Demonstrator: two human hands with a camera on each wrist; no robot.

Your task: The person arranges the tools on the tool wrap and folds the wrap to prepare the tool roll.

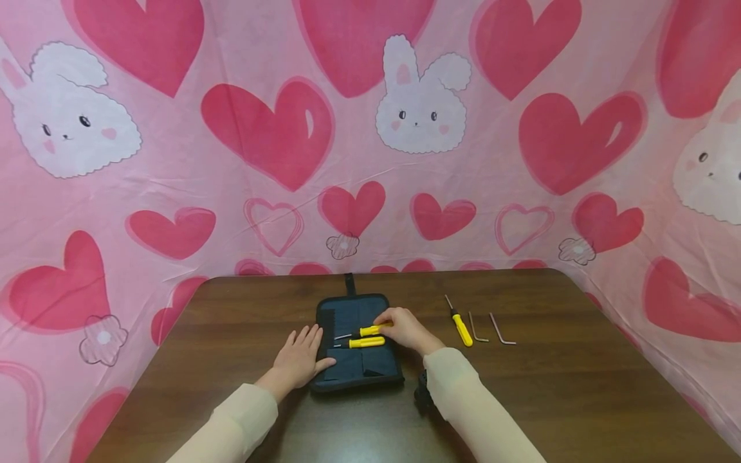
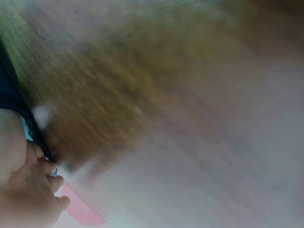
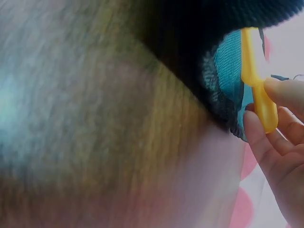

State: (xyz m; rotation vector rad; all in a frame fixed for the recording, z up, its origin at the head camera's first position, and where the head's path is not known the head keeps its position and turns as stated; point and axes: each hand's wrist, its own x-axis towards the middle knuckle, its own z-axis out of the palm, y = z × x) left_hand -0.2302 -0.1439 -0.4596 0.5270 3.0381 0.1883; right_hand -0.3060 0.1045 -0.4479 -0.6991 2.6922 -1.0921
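A dark blue tool pouch with black edging lies unfolded on the table. My right hand pinches the yellow handle of a screwdriver over the pouch, its shaft pointing left toward a black strip. Just below it, a second yellow-handled screwdriver lies across the pouch. My left hand rests on the pouch's left edge with its fingers extended. In the right wrist view, thumb and fingers hold the end of the yellow handle. The left wrist view shows the left hand at the pouch's dark edge.
To the right on the brown wooden table lie a yellow-and-black screwdriver and two hex keys, one brownish and one silvery. A black object sits partly behind the right sleeve. A pink heart-patterned cloth hangs behind.
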